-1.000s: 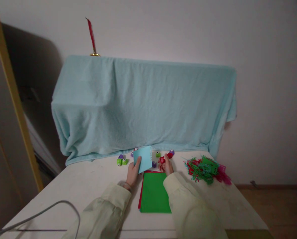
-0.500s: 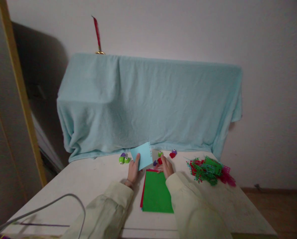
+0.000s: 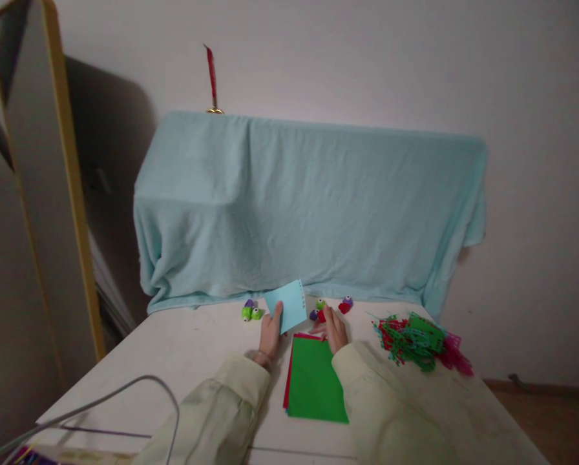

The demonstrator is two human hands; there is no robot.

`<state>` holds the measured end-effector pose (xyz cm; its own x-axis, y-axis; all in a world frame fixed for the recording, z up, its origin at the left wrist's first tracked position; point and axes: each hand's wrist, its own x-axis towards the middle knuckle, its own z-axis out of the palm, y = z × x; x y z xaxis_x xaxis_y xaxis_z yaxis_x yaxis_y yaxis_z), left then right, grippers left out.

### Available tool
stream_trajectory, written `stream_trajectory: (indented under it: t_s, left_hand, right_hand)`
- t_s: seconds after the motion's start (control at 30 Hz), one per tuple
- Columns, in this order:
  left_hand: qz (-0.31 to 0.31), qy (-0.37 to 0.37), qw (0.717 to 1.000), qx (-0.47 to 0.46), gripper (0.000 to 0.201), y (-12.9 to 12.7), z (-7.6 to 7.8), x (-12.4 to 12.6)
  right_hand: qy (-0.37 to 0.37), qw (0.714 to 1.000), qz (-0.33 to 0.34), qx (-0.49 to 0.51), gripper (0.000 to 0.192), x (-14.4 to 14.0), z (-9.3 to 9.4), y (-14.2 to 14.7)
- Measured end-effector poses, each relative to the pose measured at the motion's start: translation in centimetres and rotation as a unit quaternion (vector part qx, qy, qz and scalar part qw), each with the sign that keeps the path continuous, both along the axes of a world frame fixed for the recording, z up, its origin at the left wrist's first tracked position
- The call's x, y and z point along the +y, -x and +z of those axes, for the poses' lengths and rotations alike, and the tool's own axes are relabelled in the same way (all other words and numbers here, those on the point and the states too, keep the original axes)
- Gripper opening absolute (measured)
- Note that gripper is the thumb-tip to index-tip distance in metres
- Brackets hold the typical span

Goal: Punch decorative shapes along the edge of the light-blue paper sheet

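Left hand (image 3: 271, 332) grips the light-blue sheet (image 3: 291, 310) above the desk (image 3: 187, 349); the right hand (image 3: 335, 330) has brought its red piece (image 3: 321, 316) in beside the purple piece (image 3: 313, 315), so sheet and red piece remain apart, and I cannot tell whether its fingers still grasp it. Green paper (image 3: 313, 381) lies nearer, partly covered by the right sleeve (image 3: 377, 387); tangled cut-outs (image 3: 413, 339) occupy the desk's right side.

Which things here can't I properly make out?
All in the head view:
Left hand: fingers mostly behind the light blue sheet.
Red piece: partly covered by the right hand, grip unclear.
Whatever the blue cloth drapes: hidden beneath it.
Purple item: cut off by the bottom edge.
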<state>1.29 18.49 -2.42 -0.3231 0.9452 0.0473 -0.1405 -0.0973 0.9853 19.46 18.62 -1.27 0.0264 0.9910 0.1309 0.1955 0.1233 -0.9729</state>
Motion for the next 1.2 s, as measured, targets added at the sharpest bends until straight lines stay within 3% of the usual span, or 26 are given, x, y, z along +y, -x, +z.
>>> stream_trajectory:
  t_s: [0.23, 0.43, 0.67, 0.83, 1.07, 1.2]
  left_hand:
    - [-0.023, -0.022, 0.998, 0.055, 0.058, 0.2, -0.6, 0.4]
    - [-0.046, -0.084, 0.979, 0.182, 0.054, -0.3, 0.2, -0.5]
    - [-0.025, -0.109, 0.960, 0.259, 0.048, -0.2, 0.2, -0.6]
    - [-0.044, -0.102, 0.959, 0.262, 0.048, 0.0, -0.3, -0.1]
    - [-0.066, -0.095, 0.964, 0.238, 0.049, -0.5, 0.1, -0.4]
    - [-0.073, -0.087, 0.970, 0.215, 0.050, -0.8, 0.7, -0.9]
  right_hand:
    - [-0.085, 0.990, -0.086, -0.076, 0.043, 0.3, -0.1, 0.3]
    - [-0.063, 0.993, -0.096, -0.002, 0.047, -0.5, 0.7, 1.6]
    - [0.003, 0.984, -0.114, 0.134, 0.054, -0.3, 0.9, 0.9]
    - [0.027, 0.980, -0.082, 0.181, 0.052, 0.9, -0.4, 0.8]
    - [-0.104, 0.986, -0.090, 0.095, 0.043, 0.4, -0.1, 1.2]
    - [-0.066, 0.993, -0.044, 0.085, 0.049, -0.4, 0.4, 1.8]
